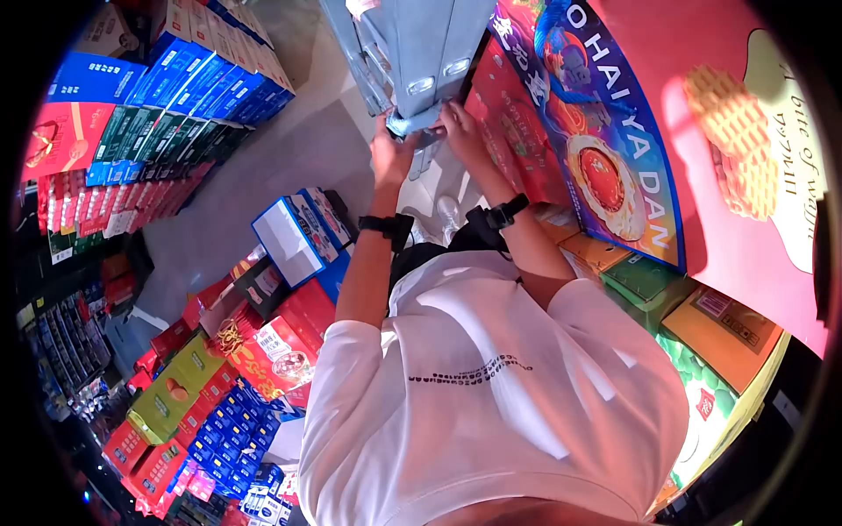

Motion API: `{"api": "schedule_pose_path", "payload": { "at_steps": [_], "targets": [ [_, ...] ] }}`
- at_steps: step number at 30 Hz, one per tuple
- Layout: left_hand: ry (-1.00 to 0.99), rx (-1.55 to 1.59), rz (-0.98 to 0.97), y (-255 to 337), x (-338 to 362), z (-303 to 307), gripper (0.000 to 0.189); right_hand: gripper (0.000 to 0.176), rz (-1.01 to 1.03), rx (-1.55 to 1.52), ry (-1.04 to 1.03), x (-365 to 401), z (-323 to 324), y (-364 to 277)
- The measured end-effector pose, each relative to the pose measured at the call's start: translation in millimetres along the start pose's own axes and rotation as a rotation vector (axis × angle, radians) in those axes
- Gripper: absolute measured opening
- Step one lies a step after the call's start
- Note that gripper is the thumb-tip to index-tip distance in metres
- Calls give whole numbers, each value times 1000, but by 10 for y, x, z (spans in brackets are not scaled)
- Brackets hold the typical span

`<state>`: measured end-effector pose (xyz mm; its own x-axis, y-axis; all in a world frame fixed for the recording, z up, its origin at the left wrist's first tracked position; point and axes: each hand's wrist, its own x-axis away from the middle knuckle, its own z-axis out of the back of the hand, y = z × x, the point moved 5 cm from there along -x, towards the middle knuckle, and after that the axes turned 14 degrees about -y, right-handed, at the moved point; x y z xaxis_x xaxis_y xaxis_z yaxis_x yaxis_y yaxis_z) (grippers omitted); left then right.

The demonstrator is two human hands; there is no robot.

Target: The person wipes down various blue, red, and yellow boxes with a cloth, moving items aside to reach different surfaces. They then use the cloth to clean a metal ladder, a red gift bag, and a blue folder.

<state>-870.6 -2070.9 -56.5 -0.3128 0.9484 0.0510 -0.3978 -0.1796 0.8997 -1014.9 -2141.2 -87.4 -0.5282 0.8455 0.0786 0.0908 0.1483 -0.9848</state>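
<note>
A tall grey frame-like piece (pixel 434 44), perhaps a folded ladder or cart, stands in front of me at the top of the view. A light-blue cloth (pixel 412 121) lies across its near edge. My left hand (pixel 392 151) has its fingers closed on the cloth's left end. At the right end of the cloth, my right hand (pixel 462 133) is closed with its fingertips against the cloth and the grey edge. Black bands with small devices sit on both wrists. Part of the fingers is hidden by the hands themselves.
Stacked blue boxes (pixel 189 83) rise at the left. Red and gold gift boxes (pixel 272 351) pile up at lower left. A printed display board (pixel 605 158) stands close at the right, with orange and green cartons (pixel 724 329) below it. Grey floor (pixel 237 188) runs between.
</note>
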Motion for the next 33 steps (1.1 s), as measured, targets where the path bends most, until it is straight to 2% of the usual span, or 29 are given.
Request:
{"api": "schedule_pose_path", "payload": {
  "at_steps": [2, 3, 6, 8, 9, 10, 11, 12, 13, 14, 16, 18, 20, 21, 22, 24, 25, 26, 27, 28, 29, 30, 32, 33],
  "targets": [
    [22, 110, -42, 327, -3, 177, 50, 29, 150, 55, -10, 73, -55, -540],
    [44, 219, -83, 490, -11, 268, 50, 29, 150, 55, -6, 91, -61, -709],
    [70, 183, -118, 756, -25, 420, 52, 25, 202, 317, 86, 133, -58, -1033],
    [59, 120, -104, 830, 1, 445, 51, 24, 180, 345, 69, 90, -10, -804],
    [2, 139, -22, 635, -35, 368, 54, 23, 161, 365, 67, 51, 7, -622],
    [-17, 64, 2, 491, -46, 294, 55, 21, 181, 573, 140, 24, 11, -469],
    [-39, -14, 22, 334, -52, 196, 56, 21, 190, 571, 131, 37, -22, -335],
    [-37, -82, -94, 159, -47, 83, 56, 20, 196, 722, 156, 70, -61, -255],
    [21, -243, -146, 77, -21, 19, 40, 19, 204, 874, 180, 63, -76, -157],
    [-13, -225, -151, -56, -49, -19, 38, 17, 293, 934, 168, 38, -70, -15],
    [-14, -196, -124, -305, -43, -89, 36, 17, 252, 952, 86, 70, -36, 272],
    [-111, -267, -1, -590, -80, -191, 32, 15, 122, 924, -20, 9, -4, 704],
    [-100, -269, -24, -742, -77, -275, 26, 16, 95, 997, -114, 12, 27, 869],
    [-125, -237, 55, -805, -92, -295, 26, 19, 204, 824, -105, -2, 47, 866],
    [-119, -190, 42, -676, -73, -239, 28, 23, 251, 803, -96, -21, 103, 923],
    [-67, -96, 8, -576, -26, -179, 35, 24, 402, 1048, -87, 86, 25, 494],
    [2, -68, -6, -355, 46, -87, 39, 25, 180, 892, -25, 98, -6, 200],
    [-24, -14, -14, -366, 9, -98, 44, 26, -51, 740, 39, 128, -41, -54],
    [-40, 71, 56, -200, 50, -27, 38, 26, -58, 738, 1, 160, -91, -225],
    [-20, 113, 5, -1, 57, 73, 40, 27, 0, 733, 41, 183, -67, -399],
    [26, 182, -124, 125, 48, 131, 42, 28, 57, 729, 85, 191, -54, -495],
    [54, 191, -136, 223, 65, 180, 42, 28, 45, 733, 60, 194, -108, -483],
    [138, 181, -178, 317, 95, 214, 46, 34, 193, 675, 186, 174, -177, -509],
    [165, 182, -161, 257, 100, 195, 46, 34, 192, 677, 153, 108, -205, -376]
  ]
}}
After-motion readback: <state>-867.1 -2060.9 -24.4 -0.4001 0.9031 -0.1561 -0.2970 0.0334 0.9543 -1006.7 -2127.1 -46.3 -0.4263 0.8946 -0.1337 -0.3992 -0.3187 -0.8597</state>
